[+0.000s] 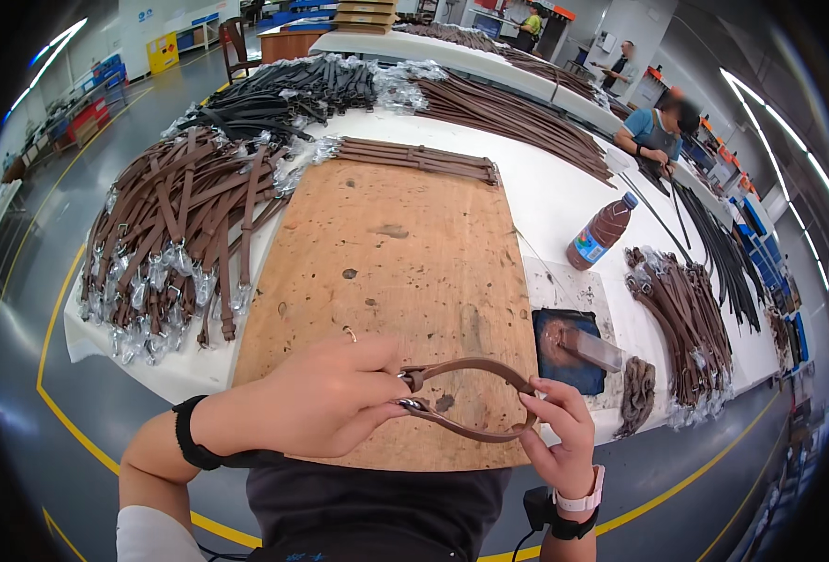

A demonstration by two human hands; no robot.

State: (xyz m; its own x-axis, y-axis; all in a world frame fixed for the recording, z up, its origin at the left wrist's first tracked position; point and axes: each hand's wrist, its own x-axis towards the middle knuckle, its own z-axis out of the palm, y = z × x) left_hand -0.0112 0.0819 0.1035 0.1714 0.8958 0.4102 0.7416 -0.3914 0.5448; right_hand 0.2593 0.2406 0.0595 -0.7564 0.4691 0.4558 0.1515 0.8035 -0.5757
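Low over the near part of a worn wooden board [377, 244], my two hands hold a brown leather strap [473, 364] bent into a loop. My left hand [316, 398] is closed around its two ends, where shiny metal hardware shows by the fingers. Thumb and fingers of my right hand [564, 431] pinch the rounded far side of the loop. What lies inside the left fist is hidden. Across the board's far edge rests a small row of brown straps [414, 159].
Brown straps with plastic-wrapped buckles [166, 220] heap at left, black straps [293, 94] behind. On the right stand a bottle of brown liquid [604, 229], a stained dark-blue pad [574, 375], a crumpled rag [636, 393] and more brown straps [681, 318]. A co-worker [653, 131] handles black straps.
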